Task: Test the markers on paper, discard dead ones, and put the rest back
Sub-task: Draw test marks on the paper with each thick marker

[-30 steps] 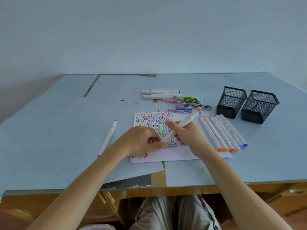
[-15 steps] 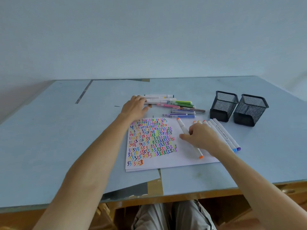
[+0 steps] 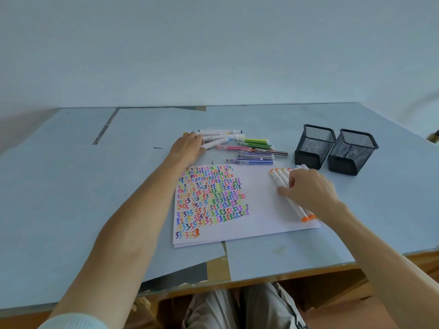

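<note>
— What sort of place are we looking at?

— A plain desk for study or craft, in a home or a small office; which of the two is not showing. A bare pale wall is filling the view at twelve o'clock.

— What is pointing to a desk?

— A wooden table is lying under pale blue sheets. Two black mesh pen holders are standing at two o'clock, loose markers are lying at twelve o'clock, and a white paper full of coloured squiggles is sitting at the centre.
</note>
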